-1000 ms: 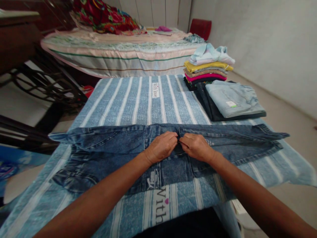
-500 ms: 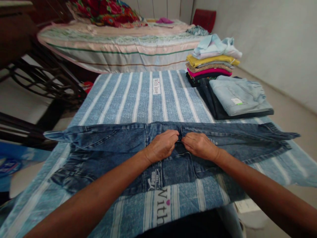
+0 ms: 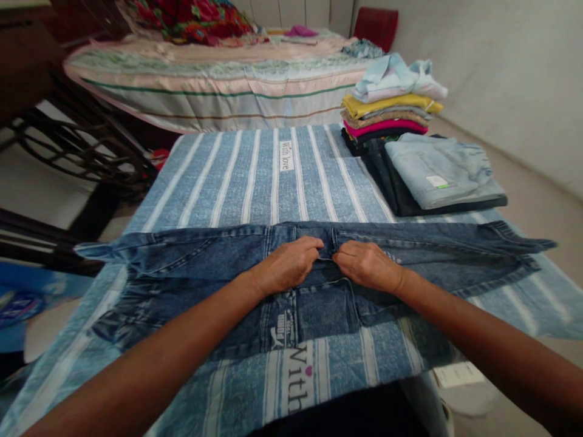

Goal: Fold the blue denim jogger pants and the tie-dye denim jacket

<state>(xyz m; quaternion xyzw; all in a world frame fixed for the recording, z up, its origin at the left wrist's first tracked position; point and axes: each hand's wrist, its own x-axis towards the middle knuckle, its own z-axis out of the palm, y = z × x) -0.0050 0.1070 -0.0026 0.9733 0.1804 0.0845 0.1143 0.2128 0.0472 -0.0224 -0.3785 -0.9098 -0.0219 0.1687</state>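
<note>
Dark clothing (image 3: 355,413) shows at the near edge, with two forearms reaching over a blue-and-white striped cloth (image 3: 218,394). Beside that edge, lower down on the right, lies a pale flat object (image 3: 459,374).

One pair of jeans (image 3: 455,252) lies crosswise on the near part of the cloth, its ends spread left and right. A white PUMA print (image 3: 280,331) marks the denim beside a patch pocket (image 3: 325,309); what the pocket holds cannot be seen. The person's two hands meet the middle of the jeans, near each other with a small gap between. The right hand (image 3: 368,266) is clamped on a fold of denim; the left hand (image 3: 291,264) is curled against it, its fingertips too hidden to tell whether they grip.

Off to the left are a blue packet (image 3: 36,303) and the dark metal frame (image 3: 68,145) of a stand.

Farther along the cloth, on the right, sit two piles: light-blue denim (image 3: 437,170) over dark garments (image 3: 392,188), and behind it a taller stack (image 3: 387,115) with yellow, grey, tan, pink and black layers under one pale garment.

Beyond stand one bed (image 3: 218,91) bearing red floral fabric (image 3: 204,24), one red object (image 3: 376,29) and a pale wall (image 3: 510,73).
</note>
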